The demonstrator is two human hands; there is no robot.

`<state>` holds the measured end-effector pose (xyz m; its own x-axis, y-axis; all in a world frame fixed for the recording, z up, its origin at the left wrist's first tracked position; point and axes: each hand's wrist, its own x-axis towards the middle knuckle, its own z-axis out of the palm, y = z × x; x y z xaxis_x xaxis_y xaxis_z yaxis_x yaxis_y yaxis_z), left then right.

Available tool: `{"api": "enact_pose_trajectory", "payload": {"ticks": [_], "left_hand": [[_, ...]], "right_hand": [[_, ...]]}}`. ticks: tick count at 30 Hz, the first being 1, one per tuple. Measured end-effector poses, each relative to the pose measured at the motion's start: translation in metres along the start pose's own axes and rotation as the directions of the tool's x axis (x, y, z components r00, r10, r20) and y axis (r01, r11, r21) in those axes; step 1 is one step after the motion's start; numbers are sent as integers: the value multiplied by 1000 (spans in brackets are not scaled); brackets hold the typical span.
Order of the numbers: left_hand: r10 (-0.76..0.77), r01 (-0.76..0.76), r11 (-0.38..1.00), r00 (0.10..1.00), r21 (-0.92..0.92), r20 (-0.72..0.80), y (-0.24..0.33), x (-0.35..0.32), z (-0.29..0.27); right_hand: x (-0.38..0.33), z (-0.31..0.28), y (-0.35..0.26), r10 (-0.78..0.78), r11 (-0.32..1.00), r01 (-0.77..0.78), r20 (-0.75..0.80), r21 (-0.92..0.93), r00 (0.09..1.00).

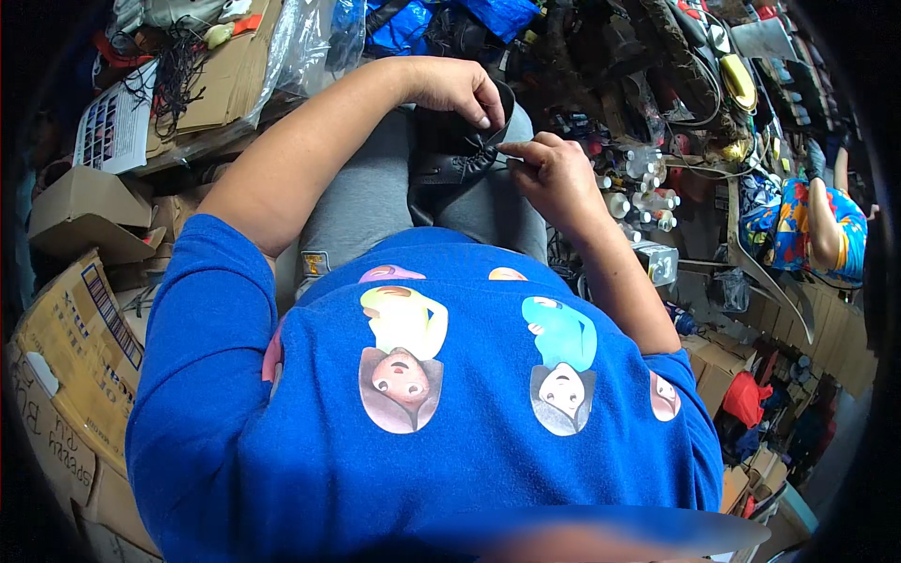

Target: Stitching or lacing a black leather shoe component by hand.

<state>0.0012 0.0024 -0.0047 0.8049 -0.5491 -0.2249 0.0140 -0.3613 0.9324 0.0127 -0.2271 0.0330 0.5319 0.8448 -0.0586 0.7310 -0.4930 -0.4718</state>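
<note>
Black piece: a dark, shiny, leather-like thing [450, 174] lay in my lap between my thighs, its far part under and beside my fingers, its near part hanging down clear of both hands.
Gathered patch: small pleats [481, 145] drew together on its far right part, just on the near side of my left fingertips and just left of my right forefinger.
Left hand: it [455, 91] reached over from the far left, thumb and fingers bent down close together at the piece's far edge; I cannot tell whether they pinched anything.
Right hand: it [563, 178] came in from the right, forefinger stretched toward the pleats, the other fingers curled; whether thumb and forefinger pinched something, I cannot tell.
Lap: grey trousers [352, 188] showed on either side of the piece, with my blue shirt [479, 469] nearer to me.
Left side: an open cardboard box [80, 220] stood near a printed sheet [113, 122], with a yellow carton [80, 324] nearer.
Right side: clear bottles [648, 202] clustered beyond my right forearm, and farther right was a person in flowered clothing [852, 246].
</note>
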Motion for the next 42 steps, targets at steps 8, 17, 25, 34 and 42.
{"api": "enact_pose_trajectory", "payload": {"ticks": [8,17,25,34,42], "left_hand": [[11,-11,1000,999,-2,-36,-1,3,2],[-29,30,1000,999,10,-38,0,6,4],[48,-42,989,998,139,-39,2,-1,2],[89,-62,974,989,220,-115,-3,0,6],[141,-79,952,970,295,-196,-11,-1,11]], "right_hand": [[-1,-1,-15,-79,955,65,-37,-290,996],[7,5,5,-36,998,34,-32,-48,999],[17,6,51,48,791,-233,322,566,945],[25,13,72,-29,689,-287,422,665,906],[17,29,59,50,689,-229,271,688,961]]}}
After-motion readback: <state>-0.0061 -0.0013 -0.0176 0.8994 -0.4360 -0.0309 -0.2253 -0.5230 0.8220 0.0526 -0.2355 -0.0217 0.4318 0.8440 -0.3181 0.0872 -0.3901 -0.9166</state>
